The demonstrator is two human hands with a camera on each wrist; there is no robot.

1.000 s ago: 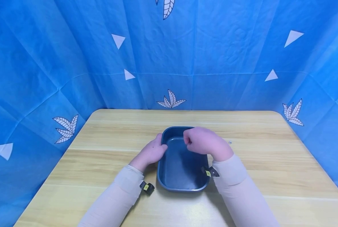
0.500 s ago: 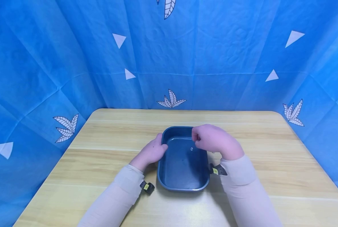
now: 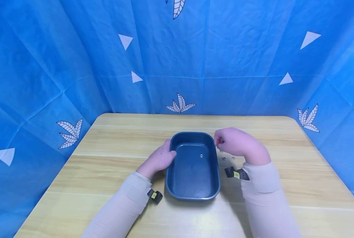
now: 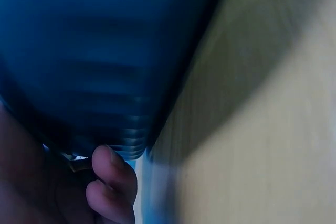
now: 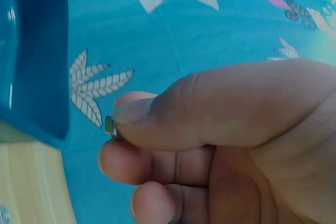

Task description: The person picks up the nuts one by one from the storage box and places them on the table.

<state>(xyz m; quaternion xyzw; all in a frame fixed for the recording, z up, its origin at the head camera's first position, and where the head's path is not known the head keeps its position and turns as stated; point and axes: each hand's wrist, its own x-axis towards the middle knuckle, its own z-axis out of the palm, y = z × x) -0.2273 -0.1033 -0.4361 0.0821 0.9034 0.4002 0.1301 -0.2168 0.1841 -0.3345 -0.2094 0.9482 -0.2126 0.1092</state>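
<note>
A dark blue rectangular tray (image 3: 193, 199) stands on the table. My left hand (image 3: 160, 158) grips its left rim, with the thumb over the edge; in the left wrist view, two fingertips (image 4: 113, 187) curl beside the tray's outer wall. One small shiny metal nut (image 3: 201, 155) lies on the tray's floor. Just outside the right rim is my right hand (image 3: 239, 142). In the right wrist view its thumb and index finger pinch another small metal nut (image 5: 111, 124), mostly covered by the thumb.
On the wooden table (image 3: 284, 185), right of the tray, lie several small nuts (image 3: 223, 158), partly below my right hand. A blue patterned curtain (image 3: 177, 59) hangs behind and along the sides. Each wrist carries a black camera (image 3: 156, 197).
My right hand has moved right, from above the tray to past its right rim. The nut on the tray floor and nuts on the table have come into view. My left hand stays put.
</note>
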